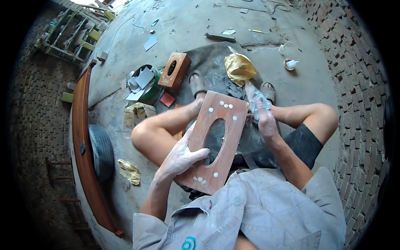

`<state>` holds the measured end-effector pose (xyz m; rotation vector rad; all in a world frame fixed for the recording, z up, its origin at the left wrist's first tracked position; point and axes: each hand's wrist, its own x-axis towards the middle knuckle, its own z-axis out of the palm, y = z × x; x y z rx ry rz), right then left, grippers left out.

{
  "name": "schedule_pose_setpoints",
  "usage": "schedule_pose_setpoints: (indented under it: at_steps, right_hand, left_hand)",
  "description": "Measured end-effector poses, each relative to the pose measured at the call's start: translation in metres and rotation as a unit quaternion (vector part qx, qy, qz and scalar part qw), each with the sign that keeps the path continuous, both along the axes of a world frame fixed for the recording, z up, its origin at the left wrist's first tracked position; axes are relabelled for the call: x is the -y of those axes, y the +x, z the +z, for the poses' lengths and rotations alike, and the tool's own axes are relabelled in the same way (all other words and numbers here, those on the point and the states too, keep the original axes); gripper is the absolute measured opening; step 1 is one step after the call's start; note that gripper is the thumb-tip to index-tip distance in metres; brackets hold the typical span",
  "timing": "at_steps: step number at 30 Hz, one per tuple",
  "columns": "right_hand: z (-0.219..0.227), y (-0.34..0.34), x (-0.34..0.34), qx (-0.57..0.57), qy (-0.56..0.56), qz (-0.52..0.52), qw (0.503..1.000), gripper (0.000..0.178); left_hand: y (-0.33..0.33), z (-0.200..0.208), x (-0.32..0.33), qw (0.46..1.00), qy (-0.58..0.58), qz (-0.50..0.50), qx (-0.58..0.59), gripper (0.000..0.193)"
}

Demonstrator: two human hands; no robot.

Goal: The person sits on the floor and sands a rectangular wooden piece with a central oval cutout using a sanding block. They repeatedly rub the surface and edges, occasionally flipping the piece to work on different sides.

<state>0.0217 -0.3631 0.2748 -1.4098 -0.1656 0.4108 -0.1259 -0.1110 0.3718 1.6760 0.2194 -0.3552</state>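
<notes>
My left hand (pixel 183 154) grips a reddish wooden tissue box (pixel 224 162) by its left side, thumb hooked over the rim of the oval opening. The box is tilted over my lap, its top facing me, with small white inlaid dots near both ends. To the right of its far end, my right hand (pixel 266 121) is closed on a pale, bluish-white crumpled sheet (pixel 255 96); whether it is plastic or cloth I cannot tell. That hand is apart from the box's top. White dust coats my left hand.
Beyond my feet lie yellow crumpled sandpaper (pixel 239 68) and a second tissue box (pixel 176 74). Beside that box stands a green bucket (pixel 152 93) of scraps. Leftward are a tyre (pixel 100 152) and a long wooden plank (pixel 81 137). White bottles (pixel 291 64) stand right, near the brick wall (pixel 350 75).
</notes>
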Motion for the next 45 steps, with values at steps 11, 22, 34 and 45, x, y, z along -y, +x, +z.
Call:
schedule_pose_setpoints:
  at_steps: [11, 22, 34, 45]
  right_hand:
    - [0.011, -0.036, -0.019, 0.140, -0.217, -0.012, 0.966, 0.051]
    - [0.036, -0.032, -0.043, 0.234, -0.106, -0.021, 0.966, 0.051]
    - [0.012, -0.003, -0.048, 0.208, -0.136, 0.007, 0.968, 0.041]
    - [-0.043, 0.015, -0.012, 0.081, -0.193, -0.013, 0.978, 0.043]
  left_hand:
    - [-0.031, -0.027, -0.009, 0.994, -0.073, 0.025, -0.074, 0.083]
    - [-0.047, -0.031, -0.007, 0.997, -0.025, 0.072, -0.006, 0.079]
    - [-0.040, -0.040, -0.011, 0.988, -0.105, 0.081, -0.078, 0.074]
    - [0.004, -0.064, -0.014, 0.993, -0.017, 0.019, -0.119, 0.071]
